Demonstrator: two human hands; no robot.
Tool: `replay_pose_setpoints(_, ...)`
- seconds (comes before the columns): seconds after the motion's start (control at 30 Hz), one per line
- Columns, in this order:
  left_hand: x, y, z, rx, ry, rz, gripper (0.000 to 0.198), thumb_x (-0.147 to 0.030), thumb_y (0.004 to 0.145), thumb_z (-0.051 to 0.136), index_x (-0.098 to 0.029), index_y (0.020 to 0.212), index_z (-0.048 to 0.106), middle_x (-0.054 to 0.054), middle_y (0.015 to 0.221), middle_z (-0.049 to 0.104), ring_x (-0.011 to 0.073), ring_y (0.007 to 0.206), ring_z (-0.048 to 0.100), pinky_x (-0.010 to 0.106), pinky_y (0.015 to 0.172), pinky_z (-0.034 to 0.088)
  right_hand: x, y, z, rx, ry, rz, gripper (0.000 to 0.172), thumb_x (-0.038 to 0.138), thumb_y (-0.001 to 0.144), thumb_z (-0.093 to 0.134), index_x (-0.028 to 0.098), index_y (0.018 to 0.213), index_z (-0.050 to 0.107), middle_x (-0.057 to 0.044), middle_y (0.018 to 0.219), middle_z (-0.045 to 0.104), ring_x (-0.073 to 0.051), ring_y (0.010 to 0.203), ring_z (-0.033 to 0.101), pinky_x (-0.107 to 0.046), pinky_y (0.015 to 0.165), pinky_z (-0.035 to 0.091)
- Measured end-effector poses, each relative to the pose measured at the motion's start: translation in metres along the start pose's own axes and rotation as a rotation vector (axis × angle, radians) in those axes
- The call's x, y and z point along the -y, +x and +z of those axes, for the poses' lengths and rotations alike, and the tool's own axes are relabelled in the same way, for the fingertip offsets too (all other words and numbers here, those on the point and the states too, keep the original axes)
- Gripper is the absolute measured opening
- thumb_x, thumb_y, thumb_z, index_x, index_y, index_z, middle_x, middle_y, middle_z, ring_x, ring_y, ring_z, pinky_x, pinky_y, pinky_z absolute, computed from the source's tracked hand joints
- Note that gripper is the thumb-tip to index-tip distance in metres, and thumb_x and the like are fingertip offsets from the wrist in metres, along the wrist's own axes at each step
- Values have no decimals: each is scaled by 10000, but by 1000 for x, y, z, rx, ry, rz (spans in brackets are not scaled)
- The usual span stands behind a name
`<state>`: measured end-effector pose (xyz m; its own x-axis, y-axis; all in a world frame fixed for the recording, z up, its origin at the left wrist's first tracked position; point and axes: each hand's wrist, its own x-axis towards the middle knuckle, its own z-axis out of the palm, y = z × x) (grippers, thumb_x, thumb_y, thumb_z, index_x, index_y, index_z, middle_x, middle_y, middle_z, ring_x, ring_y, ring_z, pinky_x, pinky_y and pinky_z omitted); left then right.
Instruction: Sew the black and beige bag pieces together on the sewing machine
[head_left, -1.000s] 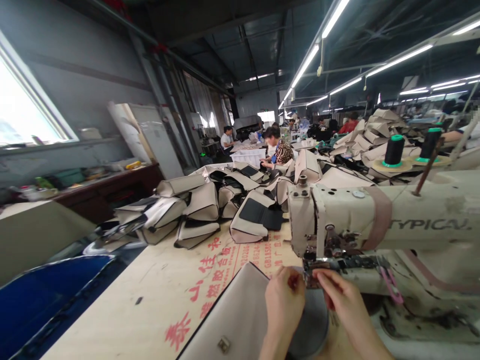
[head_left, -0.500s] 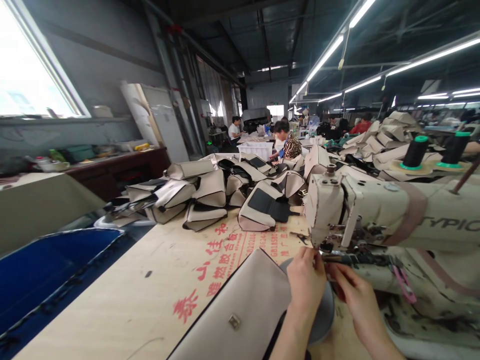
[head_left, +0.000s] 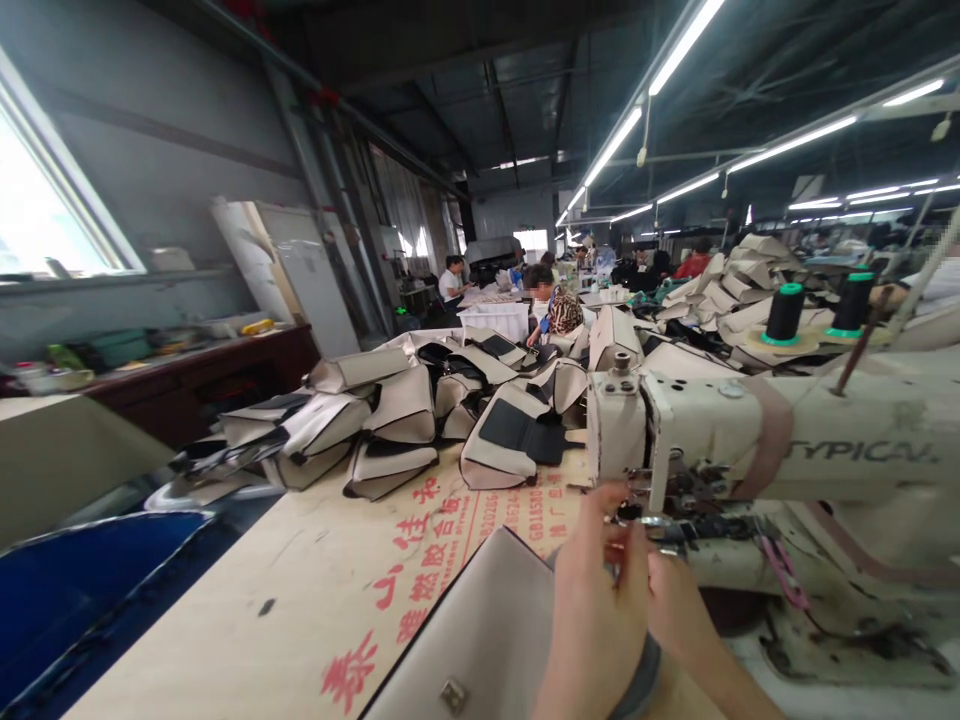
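A beige bag (head_left: pixel 480 620) with dark edging and a small metal clasp (head_left: pixel 453 696) lies at the front of the board, close against my left hand. My left hand (head_left: pixel 600 600) is raised beside the needle end of the sewing machine (head_left: pixel 757 420), its fingers bent and closed; what they grip is hidden. Just behind and to the right, my right hand (head_left: pixel 679 605) is closed too, its fingertips covered by the left hand. A grey curved piece (head_left: pixel 643 675) shows beneath both hands.
Several beige and black bags (head_left: pixel 401 405) are heaped across the back of the wooden board (head_left: pixel 255 560). A blue bin (head_left: pixel 97 580) stands at left. Two black thread spools (head_left: pixel 784 315) rise behind the machine. A co-worker (head_left: pixel 559 305) sits beyond the heap.
The whole view has shifted, so the machine and bags appear further left and lower. My left hand has turned and come in front of the right, which has drawn closer to it.
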<state>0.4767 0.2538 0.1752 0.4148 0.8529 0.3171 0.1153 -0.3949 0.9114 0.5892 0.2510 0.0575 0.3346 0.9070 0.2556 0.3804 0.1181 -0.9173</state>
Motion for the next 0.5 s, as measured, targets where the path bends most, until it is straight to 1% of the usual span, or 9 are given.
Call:
replay_pose_setpoints(0.07,0,6,9,31,-219,-50,293,-249,832,462,-206,1113,390,64,967,611,141,759,615,241,666,489,2,1,-2,6,-103,-54,197,249,770,462,163,770,639,-86,694,627,-213,672,565,-278,656,359)
replay_pose_setpoints(0.1,2,9,12,26,-266,-61,295,-258,827,469,-199,1104,385,66,958,607,142,754,614,240,654,489,3,2,-3,8,-151,-76,210,224,779,436,161,760,636,-91,680,626,-216,658,569,-276,639,349)
replay_pose_setpoints(0.17,5,16,13,-24,-186,-48,218,-287,830,471,-184,1021,460,45,862,607,138,712,597,229,627,472,5,6,-4,14,-235,-113,244,191,808,383,163,780,624,-91,686,628,-212,643,573,-269,608,323)
replay_pose_setpoints(0.23,6,22,4,-11,64,21,163,-306,842,457,-178,854,556,24,750,593,134,679,574,216,611,444,7,9,-5,19,-300,-138,262,188,841,347,170,806,606,-81,692,628,-206,638,576,-260,587,302)
replay_pose_setpoints(0.3,3,29,-9,148,363,151,221,-267,854,428,-188,734,596,21,728,592,132,687,571,205,620,429,9,12,-4,14,-346,-146,271,191,860,326,169,802,590,-77,689,626,-207,647,583,-256,581,295)
replay_pose_setpoints(0.37,-1,36,-22,389,653,312,232,-171,831,410,-203,724,614,20,750,608,130,681,581,197,615,426,10,15,-1,-4,-370,-147,288,175,867,301,171,806,582,-76,707,634,-209,671,596,-251,588,304)
replay_pose_setpoints(0.4,-3,39,-26,481,781,382,234,-128,805,410,-210,730,617,19,753,615,131,660,585,195,599,427,10,17,1,-16,-375,-148,293,164,866,292,177,815,581,-71,723,641,-205,688,603,-246,592,311)
replay_pose_setpoints(0.43,-5,42,-29,536,881,433,233,-104,778,417,-215,728,617,17,755,623,133,641,589,195,582,429,9,19,3,-28,-379,-151,295,154,864,290,186,826,581,-61,740,649,-199,702,610,-238,592,317)
replay_pose_setpoints(0.5,-6,46,-33,551,943,459,206,-132,771,442,-225,708,615,16,763,640,140,643,604,190,567,441,8,24,9,-56,-390,-155,281,150,856,312,204,828,587,-38,732,658,-188,691,619,-226,566,320)
